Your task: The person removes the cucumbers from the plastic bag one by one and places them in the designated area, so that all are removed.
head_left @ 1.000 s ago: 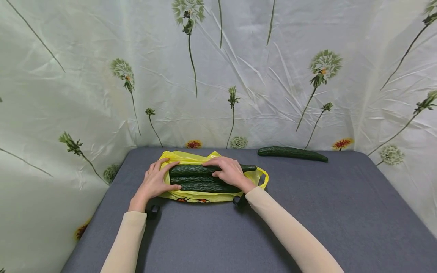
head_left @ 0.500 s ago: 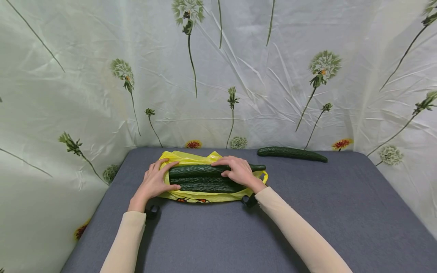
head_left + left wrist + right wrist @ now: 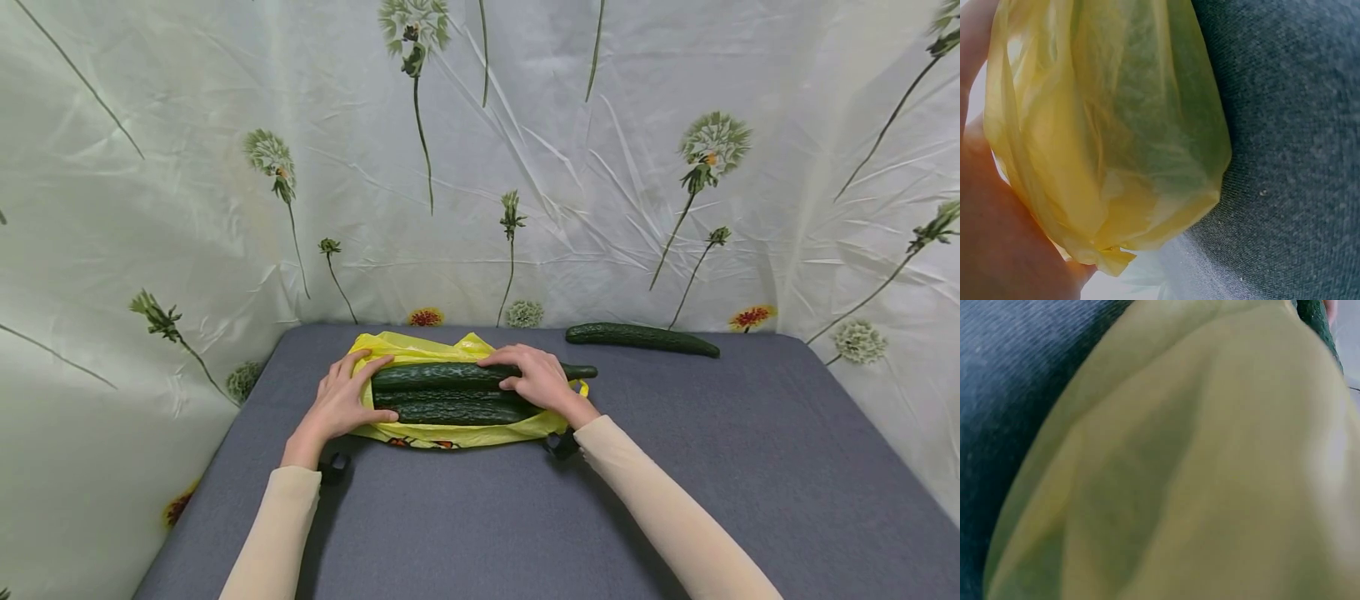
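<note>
A yellow plastic bag point(image 3: 480, 436) lies on the grey table with several long dark green cucumbers side by side in its opening. My right hand point(image 3: 536, 379) grips the farthest cucumber point(image 3: 431, 375), whose narrow end sticks out past the bag's right side. At the bag's left end, my left hand point(image 3: 341, 400) holds the plastic, its thumb by the nearest cucumber point(image 3: 457, 411) and its fingers over the far edge. The left wrist view shows the bag's end point(image 3: 1110, 156) against that palm. Yellow plastic point(image 3: 1210, 456) fills most of the right wrist view and hides the grip.
Another cucumber point(image 3: 641, 336) lies alone near the table's back edge, right of the bag. Behind the table point(image 3: 465, 533) hangs a pale curtain point(image 3: 570, 167) with a printed flower pattern. The bag's handle loop point(image 3: 583, 389) pokes out beside the right wrist.
My right hand has moved to the right, drawing the farthest cucumber along so more of its end extends past the bag. The left hand stays in place.
</note>
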`<state>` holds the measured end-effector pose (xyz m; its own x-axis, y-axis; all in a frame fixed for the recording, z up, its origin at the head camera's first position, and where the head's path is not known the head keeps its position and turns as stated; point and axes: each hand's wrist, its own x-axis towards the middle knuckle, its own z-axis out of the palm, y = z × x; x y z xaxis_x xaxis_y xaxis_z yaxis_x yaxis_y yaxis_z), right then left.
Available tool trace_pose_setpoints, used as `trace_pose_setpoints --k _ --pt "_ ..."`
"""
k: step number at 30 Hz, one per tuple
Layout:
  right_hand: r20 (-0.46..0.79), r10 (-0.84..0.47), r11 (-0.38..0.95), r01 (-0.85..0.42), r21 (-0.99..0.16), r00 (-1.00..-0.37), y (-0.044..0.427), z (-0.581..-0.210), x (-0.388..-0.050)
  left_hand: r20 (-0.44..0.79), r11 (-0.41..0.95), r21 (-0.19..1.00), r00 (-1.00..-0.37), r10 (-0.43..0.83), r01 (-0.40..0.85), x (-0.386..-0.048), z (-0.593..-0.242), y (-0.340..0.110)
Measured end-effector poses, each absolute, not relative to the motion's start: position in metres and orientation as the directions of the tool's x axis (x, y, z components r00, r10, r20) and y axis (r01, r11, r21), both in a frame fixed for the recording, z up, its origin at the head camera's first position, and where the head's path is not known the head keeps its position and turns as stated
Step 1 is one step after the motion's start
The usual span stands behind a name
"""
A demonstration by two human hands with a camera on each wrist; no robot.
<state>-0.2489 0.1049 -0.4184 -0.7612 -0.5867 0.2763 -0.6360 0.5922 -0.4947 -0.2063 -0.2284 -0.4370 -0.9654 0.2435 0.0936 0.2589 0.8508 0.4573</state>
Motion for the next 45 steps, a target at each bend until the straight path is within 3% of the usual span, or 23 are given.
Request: trace_pose_setpoints --k 45 --pt "0.311 -0.496 0.603 -0.579 -0.548 -0.811 0.174 -0.423 -0.245 0.071 0.864 0.421 -0.959 0.273 0.277 -0.202 -0.447 -0.223"
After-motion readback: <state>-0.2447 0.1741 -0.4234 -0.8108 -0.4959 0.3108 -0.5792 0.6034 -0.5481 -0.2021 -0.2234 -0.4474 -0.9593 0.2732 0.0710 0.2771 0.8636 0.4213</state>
